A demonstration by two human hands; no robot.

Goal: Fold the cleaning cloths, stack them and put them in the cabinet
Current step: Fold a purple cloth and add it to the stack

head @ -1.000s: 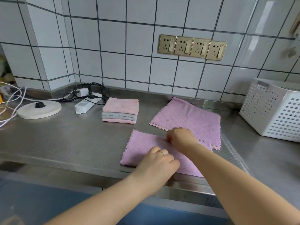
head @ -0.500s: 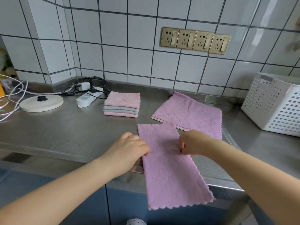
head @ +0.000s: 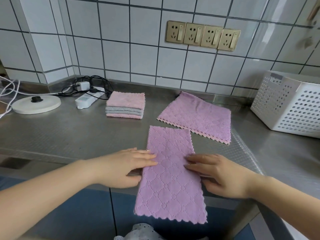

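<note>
Folded cloth point(head: 170, 172) lies lengthwise across counter point(head: 52, 135) front edge, near half hanging over. Left hand point(head: 128, 166) flat on its left edge, right hand point(head: 218, 174) flat on its right edge. Behind-right: spread cloth point(head: 197, 116), just apart. Behind-left: stack of folded cloths point(head: 125, 105). Left of stack: power strip point(head: 86, 100), then round base point(head: 36, 103). Basket point(head: 290, 103) at far right.

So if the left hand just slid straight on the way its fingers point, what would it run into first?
The left hand points rightward across the folded purple cloth, its fingertips already on that cloth's edge. Sliding on over it, it would probably meet the fingers of the right hand, which point back at it.
</note>
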